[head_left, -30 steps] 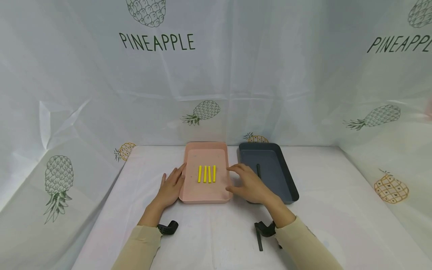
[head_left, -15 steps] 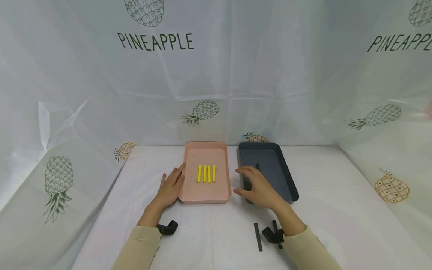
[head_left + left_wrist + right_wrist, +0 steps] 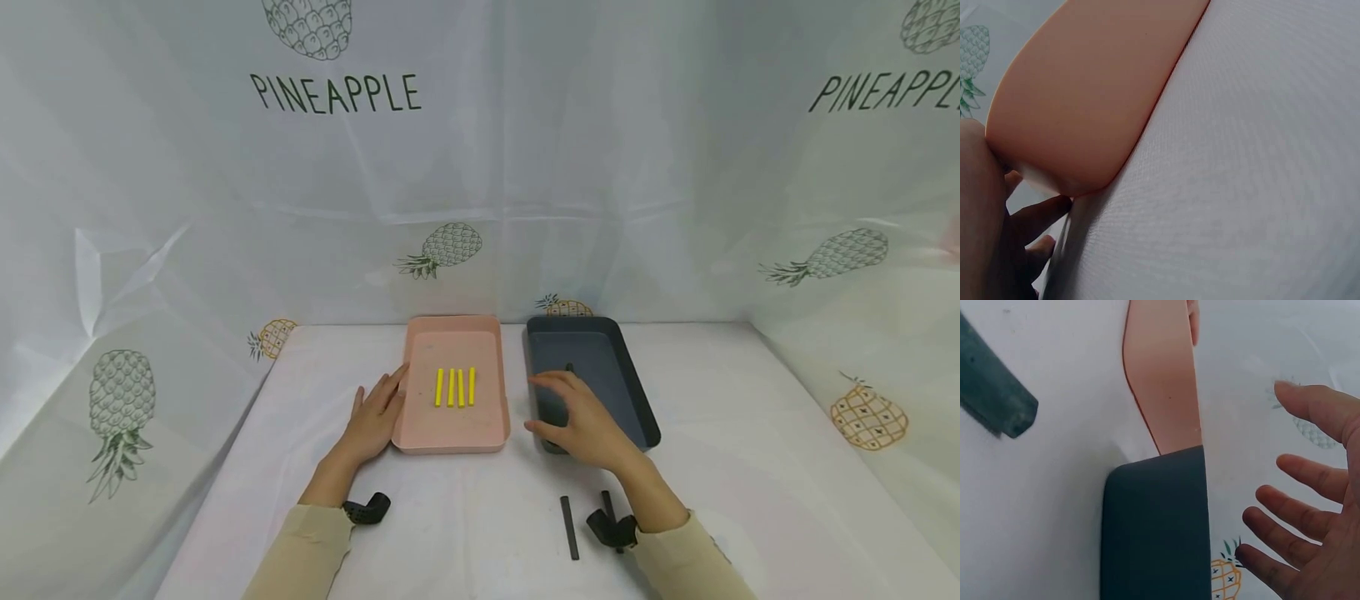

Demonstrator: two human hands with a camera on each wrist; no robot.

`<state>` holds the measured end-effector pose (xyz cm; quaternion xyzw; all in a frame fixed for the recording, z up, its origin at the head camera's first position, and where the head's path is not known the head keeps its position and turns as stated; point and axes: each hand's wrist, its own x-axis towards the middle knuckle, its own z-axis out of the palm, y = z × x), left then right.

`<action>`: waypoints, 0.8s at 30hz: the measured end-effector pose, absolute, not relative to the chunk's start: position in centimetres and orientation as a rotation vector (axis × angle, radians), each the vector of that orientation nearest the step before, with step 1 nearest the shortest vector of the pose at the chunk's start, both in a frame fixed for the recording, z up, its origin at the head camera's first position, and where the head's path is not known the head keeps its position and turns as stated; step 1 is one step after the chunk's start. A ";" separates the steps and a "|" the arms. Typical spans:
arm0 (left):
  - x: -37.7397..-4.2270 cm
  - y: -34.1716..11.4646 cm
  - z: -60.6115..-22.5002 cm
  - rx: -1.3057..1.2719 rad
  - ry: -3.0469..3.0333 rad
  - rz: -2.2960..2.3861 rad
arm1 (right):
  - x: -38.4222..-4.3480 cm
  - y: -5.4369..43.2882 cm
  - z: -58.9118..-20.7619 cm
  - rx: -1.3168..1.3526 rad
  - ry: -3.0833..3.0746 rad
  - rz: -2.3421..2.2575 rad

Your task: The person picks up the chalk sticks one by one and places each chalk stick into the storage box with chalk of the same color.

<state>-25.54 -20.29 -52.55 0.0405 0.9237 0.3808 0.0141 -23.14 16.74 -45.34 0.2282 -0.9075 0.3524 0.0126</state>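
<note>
A pink tray (image 3: pixel 450 435) lies in the middle of the table, with several yellow sticks (image 3: pixel 461 388) side by side in it. My left hand (image 3: pixel 375 421) rests along its left edge; in the left wrist view the fingers (image 3: pixel 1041 219) touch the tray's side (image 3: pixel 1104 94). To the right stands a dark grey tray (image 3: pixel 639 396). Over its left edge hovers my right hand (image 3: pixel 588 425), thumb and fingers spread with nothing between them. The right wrist view shows this hand (image 3: pixel 1304 512) apart from the dark tray's wall (image 3: pixel 1157 531). A dark stick (image 3: pixel 570 367), mostly hidden by the hand, lies inside.
On the table near me lies a dark stick (image 3: pixel 569 527). Another dark stick (image 3: pixel 608 502) sits partly behind the right wrist camera (image 3: pixel 612 528). A white pineapple-print sheet (image 3: pixel 465 167) hangs behind the table (image 3: pixel 442 517).
My right hand has moved right, away from the pink tray's right edge to above the dark tray's left edge. The left hand stays at the pink tray. The head view has shifted slightly.
</note>
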 end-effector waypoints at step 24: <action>-25.7 -20.4 -52.7 0.141 2.874 1.190 | -23.8 19.9 -43.8 0.707 -2.822 1.120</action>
